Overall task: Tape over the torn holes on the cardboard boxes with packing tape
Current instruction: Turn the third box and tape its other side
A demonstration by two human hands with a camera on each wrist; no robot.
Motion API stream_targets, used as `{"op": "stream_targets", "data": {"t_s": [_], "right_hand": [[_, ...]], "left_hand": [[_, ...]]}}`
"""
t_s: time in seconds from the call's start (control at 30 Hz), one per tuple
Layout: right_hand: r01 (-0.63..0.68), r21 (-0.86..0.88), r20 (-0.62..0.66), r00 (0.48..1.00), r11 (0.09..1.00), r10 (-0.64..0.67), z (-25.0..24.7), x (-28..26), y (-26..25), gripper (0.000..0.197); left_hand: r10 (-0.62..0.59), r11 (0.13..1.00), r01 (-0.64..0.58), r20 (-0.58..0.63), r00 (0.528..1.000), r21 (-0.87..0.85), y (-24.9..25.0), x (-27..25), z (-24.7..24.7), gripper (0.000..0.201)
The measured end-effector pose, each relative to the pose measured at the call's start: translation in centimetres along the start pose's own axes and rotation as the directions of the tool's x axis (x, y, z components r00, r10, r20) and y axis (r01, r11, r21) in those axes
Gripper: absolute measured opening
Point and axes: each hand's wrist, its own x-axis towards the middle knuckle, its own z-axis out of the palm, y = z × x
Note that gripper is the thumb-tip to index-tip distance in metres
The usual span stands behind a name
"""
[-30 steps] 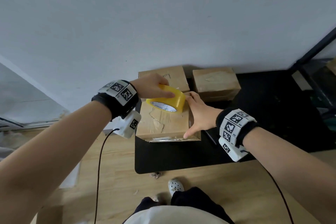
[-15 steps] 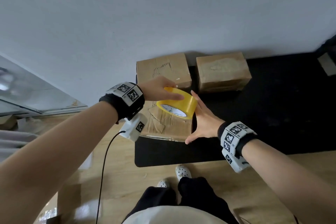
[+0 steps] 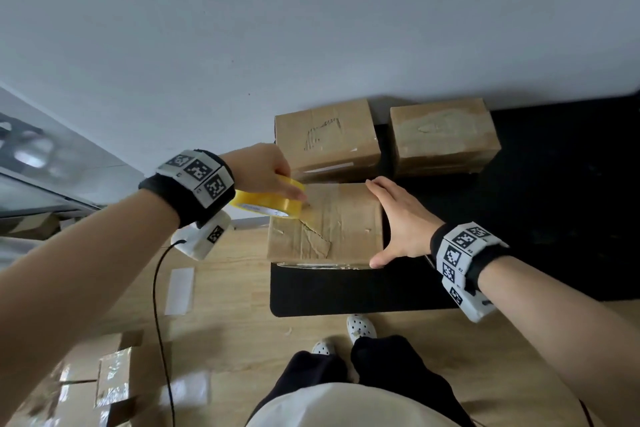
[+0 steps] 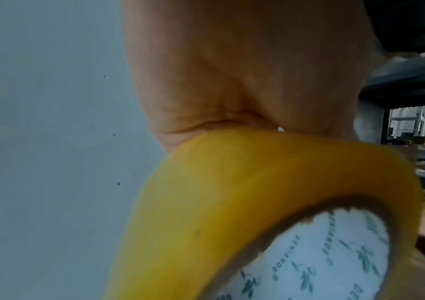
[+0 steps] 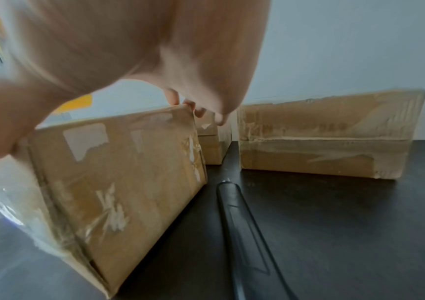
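Since half a second ago I have drawn the yellow roll of packing tape [image 3: 268, 203] off the middle of the box top toward centre left of the head view, so it now overhangs the far left corner, and the torn top it was covering shows. My right hand [image 3: 401, 222] has stayed on the right edge.

Nearest me, at frame centre, the brown cardboard box with the jagged tear across its top [image 3: 325, 222] sits at the front left corner of the black table [image 3: 346, 291]. My right hand lies spread and flat against its right side, thumb hooked on the near corner, fingers reaching along the far edge. My left hand [image 3: 263, 168] grips the roll from above, fingers curled over its rim, at the box's far left corner. In the right wrist view a long black tool [image 5: 242, 225] lies on the table just beside the box.

Farther back, against the pale wall, stand a second brown cardboard box with a ripped patch [image 3: 327, 135] and, upper right, a third brown box with tape on its top [image 3: 445, 135].
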Motion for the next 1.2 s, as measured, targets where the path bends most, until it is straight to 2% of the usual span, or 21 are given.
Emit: {"op": "stream_targets", "data": {"t_s": [0.07, 0.13, 0.27, 0.37, 0.47, 0.57, 0.67, 0.73, 0.9, 1.03, 1.13, 1.2], "right_hand": [[0.006, -0.022, 0.009, 1.000, 1.000, -0.006, -0.1, 0.3, -0.1, 0.139], [-0.001, -0.028, 0.017, 1.000, 1.000, 0.001, -0.1, 0.4, 0.0, 0.140], [-0.030, 0.025, 0.027, 0.999, 0.999, 0.030, 0.1, 0.0, 0.1, 0.140], [-0.094, 0.093, 0.041, 0.995, 0.991, 0.090, 0.2, -0.5, 1.0, 0.143], [-0.198, 0.084, 0.090, 0.978, 0.977, 0.190, 0.1, -1.7, 2.8, 0.139], [-0.305, 0.039, 0.089, 0.950, 0.952, 0.301, 0.9, -2.6, 4.5, 0.118], [-0.414, -0.017, 0.024, 0.910, 0.910, 0.414, 2.4, -2.7, 5.3, 0.087], [-0.469, -0.055, -0.005, 0.883, 0.881, 0.470, 3.5, -2.5, 5.3, 0.076], [-0.504, -0.122, -0.068, 0.864, 0.855, 0.499, 4.9, -1.7, 5.1, 0.057], [-0.517, -0.144, -0.071, 0.856, 0.844, 0.513, 4.8, -1.4, 5.4, 0.039], [-0.518, -0.070, -0.035, 0.855, 0.853, 0.517, 3.8, -1.9, 5.5, 0.037], [-0.496, 0.057, -0.021, 0.867, 0.867, 0.498, 2.7, -2.8, 5.3, 0.039]], "left_hand": [[-0.035, 0.999, 0.034, 0.017, 0.999, 0.039, -0.4, -0.1, 0.4, 0.059], [-0.022, 0.997, 0.020, 0.029, 0.999, 0.074, -0.3, 0.0, 0.7, 0.059], [0.044, 0.996, -0.046, 0.022, 0.999, 0.079, 0.3, -0.6, 0.8, 0.039], [0.086, 0.992, -0.088, 0.026, 0.996, 0.089, 0.4, -0.9, 0.9, 0.033], [0.099, 0.989, -0.100, 0.008, 0.995, 0.109, 0.6, -1.0, 0.9, 0.031], [0.117, 0.985, -0.118, 0.019, 0.993, 0.122, 0.9, -1.0, 0.9, 0.032], [0.139, 0.980, -0.143, 0.033, 0.990, 0.137, 1.1, -0.9, 1.0, 0.032], [0.156, 0.977, -0.160, 0.036, 0.987, 0.142, 1.3, -0.9, 1.0, 0.032], [0.176, 0.976, -0.182, 0.056, 0.983, 0.117, 1.7, -1.0, 0.9, 0.034], [0.181, 0.976, -0.189, 0.083, 0.980, 0.106, 2.0, -0.8, 1.0, 0.035], [0.184, 0.973, -0.194, 0.088, 0.979, 0.125, 2.2, -0.8, 1.2, 0.038], [0.179, 0.973, -0.190, 0.093, 0.979, 0.131, 2.3, -0.8, 1.2, 0.040]]}}
